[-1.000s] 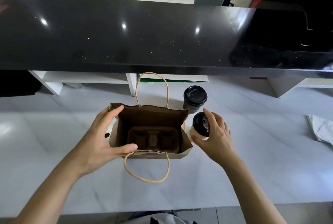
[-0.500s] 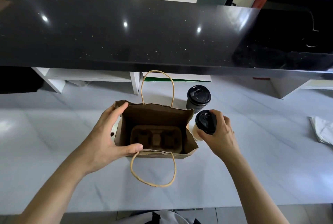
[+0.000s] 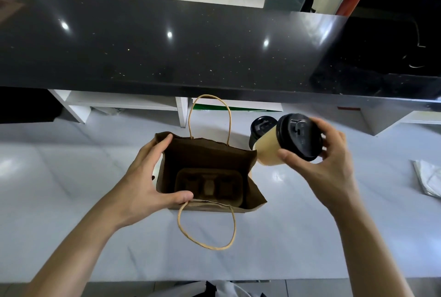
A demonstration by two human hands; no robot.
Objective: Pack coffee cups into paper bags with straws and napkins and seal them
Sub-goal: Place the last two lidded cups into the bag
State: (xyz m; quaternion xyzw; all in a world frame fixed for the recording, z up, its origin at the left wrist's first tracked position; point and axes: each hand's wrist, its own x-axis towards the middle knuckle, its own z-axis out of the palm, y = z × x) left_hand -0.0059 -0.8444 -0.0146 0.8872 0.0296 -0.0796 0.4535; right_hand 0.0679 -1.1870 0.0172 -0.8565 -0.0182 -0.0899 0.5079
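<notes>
Right hand (image 3: 329,165) now lifts tan cup (image 3: 269,151) off counter, fingers wrapped round black lid (image 3: 299,136), right of centre frame beside paper bag (image 3: 253,191); left hand (image 3: 145,177) still spreads bag mouth, fingers clasping rim; tray (image 3: 210,185) empty, second cup (image 3: 261,127) behind waits; insertion likely next

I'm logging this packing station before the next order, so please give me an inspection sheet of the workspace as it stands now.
Surface: pale grey marble-look counter, glossy, no spills seen.
Job's things: open brown paper bag upright, moulded pulp cup tray inside, both slots vacant; tan paper cup with black lid lifted and tilted beside the bag; second black-lidded cup standing behind it. Straws: nothing seen.
Clutter: white crumpled sheets at the right edge.
Grippers: left hand holds the bag's mouth open; right hand grips the tan cup.
Cables: nothing seen.
Surroundings: raised black speckled ledge; white shelving underneath.
</notes>
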